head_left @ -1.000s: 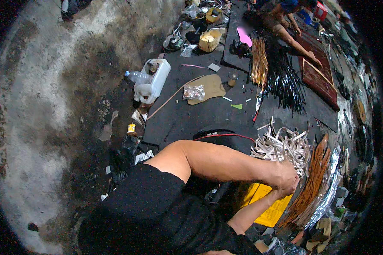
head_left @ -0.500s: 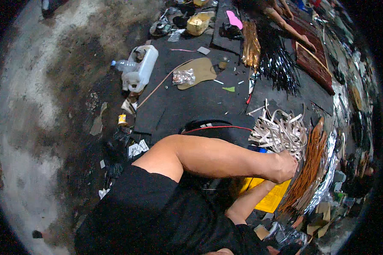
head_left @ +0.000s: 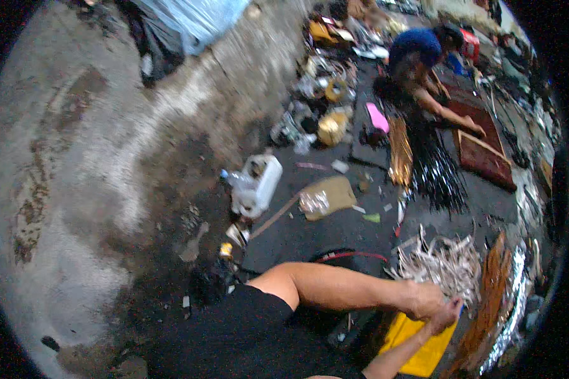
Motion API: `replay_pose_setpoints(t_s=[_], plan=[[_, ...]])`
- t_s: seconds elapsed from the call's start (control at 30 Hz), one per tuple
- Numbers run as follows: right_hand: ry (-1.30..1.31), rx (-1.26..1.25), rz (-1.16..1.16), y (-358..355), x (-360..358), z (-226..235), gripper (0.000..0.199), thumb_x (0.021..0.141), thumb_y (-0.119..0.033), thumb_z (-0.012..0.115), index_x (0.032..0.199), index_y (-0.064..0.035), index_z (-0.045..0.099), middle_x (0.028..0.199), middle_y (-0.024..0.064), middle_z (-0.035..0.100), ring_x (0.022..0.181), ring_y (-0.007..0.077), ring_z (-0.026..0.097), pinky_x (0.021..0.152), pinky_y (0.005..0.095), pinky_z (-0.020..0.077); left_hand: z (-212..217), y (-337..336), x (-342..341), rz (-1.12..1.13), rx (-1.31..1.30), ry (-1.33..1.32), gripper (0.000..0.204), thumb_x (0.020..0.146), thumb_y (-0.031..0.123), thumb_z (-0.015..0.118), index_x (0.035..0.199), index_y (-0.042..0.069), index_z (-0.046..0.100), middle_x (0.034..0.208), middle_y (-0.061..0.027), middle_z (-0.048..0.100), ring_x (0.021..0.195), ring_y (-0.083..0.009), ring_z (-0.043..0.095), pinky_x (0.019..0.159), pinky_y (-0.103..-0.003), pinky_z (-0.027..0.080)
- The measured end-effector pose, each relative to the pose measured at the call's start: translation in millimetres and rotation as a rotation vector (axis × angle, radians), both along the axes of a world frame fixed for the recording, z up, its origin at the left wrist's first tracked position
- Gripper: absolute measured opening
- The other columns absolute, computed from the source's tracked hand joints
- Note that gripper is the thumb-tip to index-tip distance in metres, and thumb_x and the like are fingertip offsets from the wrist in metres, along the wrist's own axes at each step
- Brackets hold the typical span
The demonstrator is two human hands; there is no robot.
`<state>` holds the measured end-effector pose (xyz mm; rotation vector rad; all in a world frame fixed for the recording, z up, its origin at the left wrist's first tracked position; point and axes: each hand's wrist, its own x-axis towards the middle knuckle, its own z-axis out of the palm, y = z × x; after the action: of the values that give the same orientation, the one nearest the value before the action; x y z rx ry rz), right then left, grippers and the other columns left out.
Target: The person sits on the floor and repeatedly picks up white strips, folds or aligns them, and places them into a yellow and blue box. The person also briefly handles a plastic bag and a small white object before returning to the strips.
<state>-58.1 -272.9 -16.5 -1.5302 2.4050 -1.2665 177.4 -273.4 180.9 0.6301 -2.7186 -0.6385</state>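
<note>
My left arm reaches across from the left, and my left hand [head_left: 423, 300] is closed at the near edge of a tangled pile of whitish strips [head_left: 437, 262]. My right hand [head_left: 447, 314] comes up from below and meets it, its fingers pinched together. Whatever the fingers hold is too small and blurred to make out. Under my right forearm lies a yellow sheet [head_left: 417, 347]. Right of the hands runs a bundle of brown-orange strips [head_left: 487, 303], with shiny silver strips [head_left: 511, 309] beside it.
Ahead, a person in blue [head_left: 417, 50] bends over a dark red board [head_left: 487, 161]. Black shiny strips [head_left: 439, 177] and gold-brown strips [head_left: 399, 151] lie nearer. A cut white jug [head_left: 262, 186], a tan sole-shaped piece [head_left: 335, 197] and a pink piece [head_left: 377, 117] are on the ground.
The view has tilted up, so the scene sits lower and more of the far ground shows. My right hand, hidden behind the left before, now shows beside it.
</note>
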Motion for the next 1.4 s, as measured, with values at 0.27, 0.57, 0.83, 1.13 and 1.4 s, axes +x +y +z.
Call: replay_pose_setpoints(t_s=[0.27, 0.57, 0.83, 1.13, 1.4], plan=[[-0.172, 0.178, -0.017, 11.8, 42.8, 80.1, 0.033, 0.098, -0.027, 0.045, 0.104, 0.0011, 0.060, 0.094, 0.0258, 0.063, 0.085, 0.0404, 0.060, 0.071, 0.0444, 0.0471, -6.3, -12.0, 24.3, 0.081, 0.030, -0.097, 0.041, 0.067, 0.027, 0.077, 0.088, -0.003, 0.059, 0.081, -0.0202, 0.064, 0.078, -0.0398, 0.064, 0.065, -0.048, 0.053], [-0.176, -0.015, 0.028, 4.6, 7.0, 33.3, 0.029, 0.095, -0.023, 0.048, 0.100, 0.0023, 0.062, 0.092, 0.0247, 0.064, 0.081, 0.0359, 0.059, 0.073, 0.0391, 0.0459, 91.4, -86.4, 126.6, 0.061, 0.426, 0.129, 0.045, 0.087, 0.036, 0.062, 0.119, 0.006, 0.057, 0.099, -0.0180, 0.065, 0.090, -0.0261, 0.064, 0.078, -0.039, 0.050], [0.096, 0.035, -0.039, -1.0, 63.5, 85.0, 0.026, 0.092, -0.024, 0.057, 0.091, 0.0014, 0.064, 0.082, 0.0211, 0.064, 0.070, 0.0357, 0.060, 0.063, 0.0399, 0.0461, -193.6, -128.5, 345.5, 1.160, 0.511, -0.139, 0.065, 0.077, 0.038, 0.071, 0.127, 0.001, 0.051, 0.125, -0.0244, 0.053, 0.115, -0.0349, 0.053, 0.097, -0.041, 0.044], [0.003, 0.154, -0.163, 2.3, 51.2, 84.1, 0.018, 0.091, -0.014, 0.057, 0.096, 0.0017, 0.066, 0.086, 0.0144, 0.068, 0.074, 0.0235, 0.063, 0.066, 0.0326, 0.0486, -288.5, -128.2, 353.9, 1.245, 0.255, -0.319, 0.050, 0.081, 0.030, 0.070, 0.117, -0.001, 0.053, 0.126, -0.0245, 0.047, 0.115, -0.0420, 0.048, 0.094, -0.048, 0.043], [0.002, 0.049, -0.155, -12.5, 53.3, 83.5, 0.018, 0.091, -0.017, 0.057, 0.089, -0.0007, 0.065, 0.068, 0.0135, 0.061, 0.056, 0.0262, 0.054, 0.053, 0.0378, 0.0398, -233.9, -116.2, 392.3, 1.723, 0.116, -0.172, 0.018, 0.087, 0.013, 0.050, 0.094, -0.001, 0.058, 0.088, -0.0254, 0.063, 0.086, -0.0444, 0.060, 0.077, -0.049, 0.046]])
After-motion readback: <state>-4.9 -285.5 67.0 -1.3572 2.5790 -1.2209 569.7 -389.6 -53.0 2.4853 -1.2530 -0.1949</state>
